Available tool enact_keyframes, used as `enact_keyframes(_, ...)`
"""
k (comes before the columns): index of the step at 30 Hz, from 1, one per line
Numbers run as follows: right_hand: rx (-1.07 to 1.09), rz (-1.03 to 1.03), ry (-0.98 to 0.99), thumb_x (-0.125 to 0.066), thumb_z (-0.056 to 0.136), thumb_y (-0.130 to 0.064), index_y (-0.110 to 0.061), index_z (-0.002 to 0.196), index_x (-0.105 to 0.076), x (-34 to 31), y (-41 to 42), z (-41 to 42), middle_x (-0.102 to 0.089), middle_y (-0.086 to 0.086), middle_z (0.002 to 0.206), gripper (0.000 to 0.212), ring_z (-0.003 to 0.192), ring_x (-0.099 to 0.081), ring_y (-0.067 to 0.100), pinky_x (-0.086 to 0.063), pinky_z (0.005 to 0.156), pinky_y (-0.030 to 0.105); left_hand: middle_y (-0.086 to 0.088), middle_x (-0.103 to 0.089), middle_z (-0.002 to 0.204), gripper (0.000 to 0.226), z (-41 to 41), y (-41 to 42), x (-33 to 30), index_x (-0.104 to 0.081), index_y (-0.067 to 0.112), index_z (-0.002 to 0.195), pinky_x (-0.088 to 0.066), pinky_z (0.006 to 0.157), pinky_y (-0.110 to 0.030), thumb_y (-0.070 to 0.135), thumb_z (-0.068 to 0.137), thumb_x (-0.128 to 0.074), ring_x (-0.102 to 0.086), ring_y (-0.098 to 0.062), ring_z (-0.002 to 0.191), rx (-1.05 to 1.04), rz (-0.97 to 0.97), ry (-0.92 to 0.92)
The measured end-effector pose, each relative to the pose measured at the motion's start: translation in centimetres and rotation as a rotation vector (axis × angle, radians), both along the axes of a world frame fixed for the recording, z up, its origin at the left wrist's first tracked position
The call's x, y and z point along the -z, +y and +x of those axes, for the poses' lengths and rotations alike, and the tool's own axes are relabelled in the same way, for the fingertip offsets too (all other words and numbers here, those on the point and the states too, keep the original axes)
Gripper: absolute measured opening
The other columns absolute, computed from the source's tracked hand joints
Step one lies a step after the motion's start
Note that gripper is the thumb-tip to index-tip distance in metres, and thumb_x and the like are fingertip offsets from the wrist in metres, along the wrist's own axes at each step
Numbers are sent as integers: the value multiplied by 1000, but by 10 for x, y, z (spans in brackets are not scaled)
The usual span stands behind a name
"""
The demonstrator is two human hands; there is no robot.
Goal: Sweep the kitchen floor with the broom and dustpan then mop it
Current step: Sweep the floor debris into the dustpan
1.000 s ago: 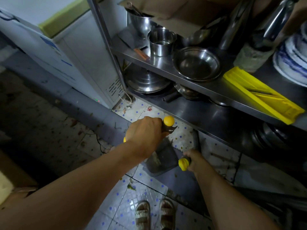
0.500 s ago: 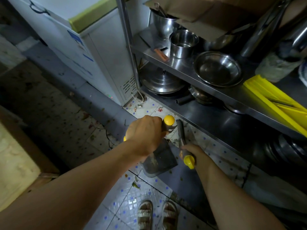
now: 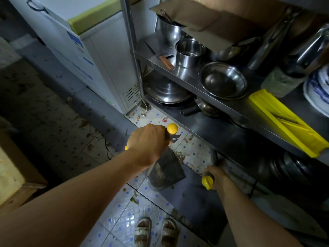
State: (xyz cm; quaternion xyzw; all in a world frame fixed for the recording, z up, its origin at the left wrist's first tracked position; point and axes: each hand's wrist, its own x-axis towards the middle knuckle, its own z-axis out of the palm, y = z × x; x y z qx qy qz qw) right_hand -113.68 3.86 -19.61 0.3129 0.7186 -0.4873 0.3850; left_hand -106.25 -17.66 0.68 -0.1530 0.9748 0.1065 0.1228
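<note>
The left hand [image 3: 147, 143] is curled tight round the top of the dustpan's upright handle, whose smooth yellow ball end [image 3: 172, 128] sticks out past the knuckles. Below it the dustpan [image 3: 164, 172], a dark, scuffed plastic scoop smeared with dirt, sits on the floor [image 3: 124, 220] with its open mouth toward the debris [image 3: 179, 155], a small heap of brown scraps just beside its far edge. The right hand [image 3: 216, 175] wraps round the broom handle [image 3: 208, 182], of which only a ribbed yellow end cap and a short dark length above the fingers show; the broom head is lost in shadow under the shelf and cannot be made out. The floor is glossy pale mosaic tile dotted with small blue squares, littered with specks; to the left it falls into darkness. Two sandalled feet [image 3: 154, 230] are cut off by the bottom edge. The steel shelf [image 3: 231, 107] to the right is brushed metal, carrying a round shiny bowl [image 3: 223, 80], a cylindrical steel pot [image 3: 189, 52] and a flat yellow ridged plastic piece [image 3: 284, 123] whose nature is unclear.
</note>
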Motion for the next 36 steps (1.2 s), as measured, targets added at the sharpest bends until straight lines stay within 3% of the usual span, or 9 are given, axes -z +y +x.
enact_keyframes(3,27,-30,6,-41,94,-2,1,95,-58,10,-4,-9,-53,13,90,17,81,-51,28,-44,68,30,0,-57,82,28,-2,1,2,-57,20,95,-49,64,-32,46,94,-49,-61,-22,77,-20,-10,-5)
enact_keyframes(7,80,-120,-37,-40,96,-1,-5,101,-53,15,-35,-11,-50,10,85,14,72,-49,22,-44,65,27,-3,-61,86,29,-5,-7,3,-58,19,97,-50,68,-33,47,94,-49,-62,-24,79,-58,-21,-12)
enact_keyframes(10,48,-131,-80,-41,98,-3,11,113,-52,23,-62,-13,-54,16,100,23,77,-48,23,-42,68,28,-4,-63,91,29,-3,-18,3,-58,19,97,-48,67,-33,46,94,-48,-63,-26,82,-86,-38,-18)
enact_keyframes(14,10,-159,-108,-39,98,0,4,118,-50,19,-100,-16,-48,11,78,23,65,-45,21,-39,57,28,-3,-63,92,31,-2,-39,1,-59,20,99,-45,64,-31,49,93,-48,-62,-25,83,-123,-48,-25)
enact_keyframes(19,-28,-166,-132,-39,99,0,-1,70,-45,16,-150,-15,-53,12,42,31,54,-50,24,-38,50,28,-4,-64,94,30,0,-67,0,-60,19,102,-50,70,-34,46,95,-47,-63,-26,85,-140,-62,-37)
enact_keyframes(22,-18,-175,-137,-45,97,0,-2,70,-45,18,-178,-19,-54,11,44,27,57,-46,20,-41,37,22,-4,-64,95,29,2,-87,0,-60,20,103,-49,70,-34,44,96,-46,-63,-26,85,-151,-60,-34)
enact_keyframes(25,-9,-192,-127,-48,94,2,-4,71,-45,24,-198,-22,-49,11,52,24,40,-49,16,-37,30,15,-6,-64,95,31,2,-105,1,-60,18,102,-49,72,-35,45,96,-45,-63,-28,86,-181,-56,-36)
enact_keyframes(30,13,-241,-110,-47,93,3,-5,74,-47,31,-226,-29,-47,4,31,21,24,-47,12,-39,29,15,-5,-64,96,31,-1,-133,4,-59,18,104,-45,68,-34,44,96,-45,-63,-27,86,-180,-64,-34)
enact_keyframes(36,-97,-225,-91,-46,96,-1,-5,74,-43,34,-252,-43,-48,3,29,22,22,-47,12,-35,28,12,-5,-64,96,37,-6,-159,6,-59,18,104,-45,68,-33,50,96,-41,-63,-27,86,-190,-51,-42)
